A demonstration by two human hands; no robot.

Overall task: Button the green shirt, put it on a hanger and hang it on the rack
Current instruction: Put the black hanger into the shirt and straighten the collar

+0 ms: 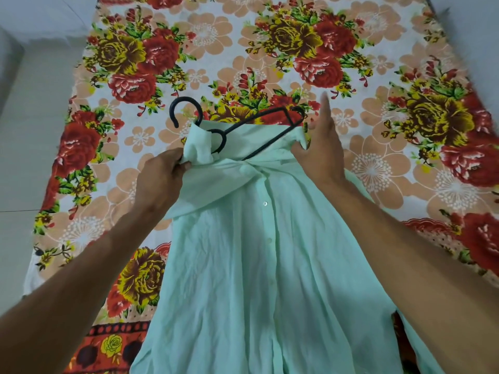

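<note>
Left hand pinches a bunched fold of collar fabric at 9 o'clock of the neckline. Right hand grips the opposite shoulder fabric at 3 o'clock between the thumb and lower fingers, with the index finger extended toward 12 o'clock.

Likely faults:
- The green shirt runs from frame centre to 6 o'clock and lies on the bedsheet. Its thin, creased weave is limp, so a shoulder may slide off the hanger arm if either grip slackens.
- The hanger, just toward 12 o'clock of the neckline, sits skewed. One arm appears to be inside the shirt and the other is exposed. Forcing it through the neck could strain the top of the placket.
- The hook may snag the bunched collar.

Materials:
- Bedsheet: matte printed cotton with a large floral pattern, lying flat.
- Shirt: pale green, lightweight, wrinkled, placket apparently closed.
- Hanger: thin, rigid, black, triangular frame with a curved hook.
- Buttons: small, round, pearly.

No rack is in view.
</note>
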